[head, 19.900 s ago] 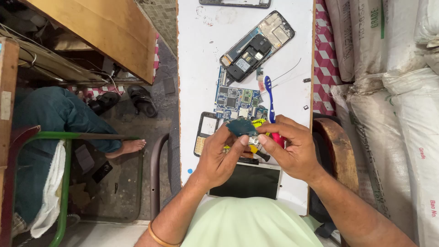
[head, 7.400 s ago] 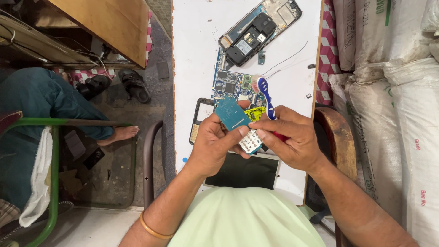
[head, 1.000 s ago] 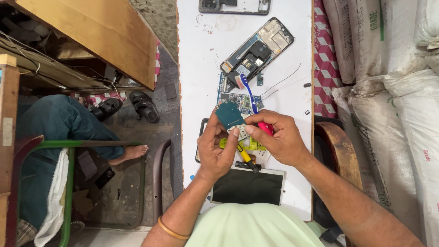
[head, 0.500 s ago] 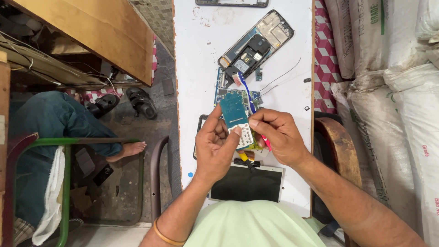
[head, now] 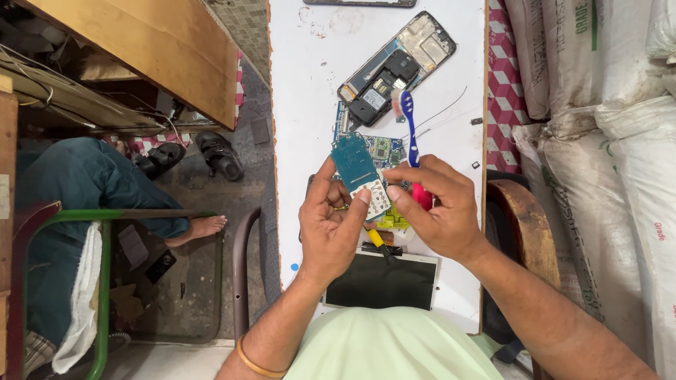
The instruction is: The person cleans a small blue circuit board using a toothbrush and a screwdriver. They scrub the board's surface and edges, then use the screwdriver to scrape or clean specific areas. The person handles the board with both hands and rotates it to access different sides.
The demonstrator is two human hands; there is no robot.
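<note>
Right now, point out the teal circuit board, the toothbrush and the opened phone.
teal circuit board point(head: 354, 163), head view, middle of its upper face.
toothbrush point(head: 409, 123), head view, blue neck.
opened phone point(head: 396, 67), head view, dark centre.

View: a single head-worn camera is used; no second view is given, so nothing is shared.
Position: it is set above the seated person's chest, over the near end of a narrow white table point(head: 310, 84).
Direction: it is pointed almost straight down, the far end of the table lying at the top of the picture.
Nearness: the left hand point(head: 329, 225) and right hand point(head: 440, 211) are seen close, at mid-frame.
Margins: floor is taken in at the left, stacked sacks point(head: 605, 105) at the right.
</note>
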